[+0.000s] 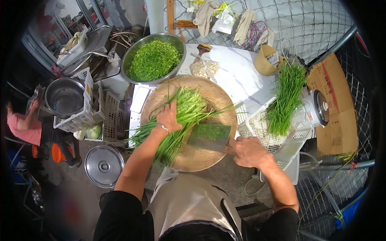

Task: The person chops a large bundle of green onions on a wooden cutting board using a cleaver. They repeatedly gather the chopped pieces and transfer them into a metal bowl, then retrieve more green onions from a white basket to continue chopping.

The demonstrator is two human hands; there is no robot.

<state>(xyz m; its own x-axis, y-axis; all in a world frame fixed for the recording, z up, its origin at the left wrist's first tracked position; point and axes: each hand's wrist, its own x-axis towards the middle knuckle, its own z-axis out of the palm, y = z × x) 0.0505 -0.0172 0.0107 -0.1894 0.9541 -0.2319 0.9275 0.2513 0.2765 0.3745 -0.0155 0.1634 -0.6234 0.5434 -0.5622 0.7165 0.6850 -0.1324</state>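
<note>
A large bundle of garlic chives [189, 104] lies across a round wooden chopping board [181, 164], its pale ends pointing away and its green leaves hanging over the near left edge. My left hand [169, 119], with a bracelet at the wrist, rests on the bundle and holds it down, thumb spread from the fingers. In my right hand [248, 150] is the wooden handle of a cleaver [208, 137]. The broad blade lies nearly flat over the board, right of the bundle, with green bits stuck to it.
A steel bowl [183, 61] of chopped greens and a bag of peeled garlic [205, 68] stand behind the board. At right, more chives [285, 102] lie on a white plastic basket [256, 123] beside a rice cooker [319, 107]. A lidded pot [104, 166] and a person [25, 128] are at left.
</note>
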